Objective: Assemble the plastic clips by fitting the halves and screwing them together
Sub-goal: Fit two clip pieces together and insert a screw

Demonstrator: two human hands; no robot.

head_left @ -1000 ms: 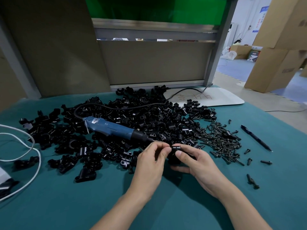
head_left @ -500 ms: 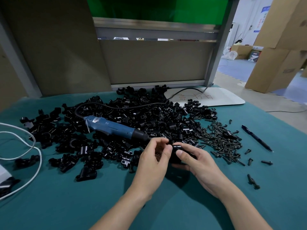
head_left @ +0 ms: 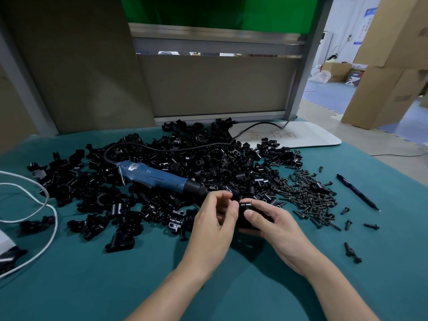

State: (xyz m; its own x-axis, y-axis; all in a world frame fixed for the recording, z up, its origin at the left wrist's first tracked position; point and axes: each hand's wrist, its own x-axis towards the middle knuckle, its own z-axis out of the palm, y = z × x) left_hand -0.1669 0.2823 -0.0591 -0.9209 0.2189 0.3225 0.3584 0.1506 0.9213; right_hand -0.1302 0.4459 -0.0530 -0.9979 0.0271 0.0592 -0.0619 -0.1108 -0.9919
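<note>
- The right hand (head_left: 275,225), just below the middle of the frame, grips a black clip (head_left: 246,206), with its thumb laid across the front and its fingers curled beneath.
- The left hand (head_left: 215,218) meets it from the left, with thumb and forefinger curled and pinching the clip's left edge. What lies between those fingertips is too small to make out.
- The clip is held just above the teal bench (head_left: 92,286), at the near edge of the pile of black clip halves (head_left: 185,158) spread across the middle.
- A blue electric screwdriver (head_left: 155,177) lies on the pile, its tip pointing at the left hand.
- A heap of dark screws (head_left: 310,195) sits right of the hands, with a few strays nearer the edge.
- A black pen (head_left: 356,192) lies at far right.
- A white cable (head_left: 49,212) loops at far left.
</note>
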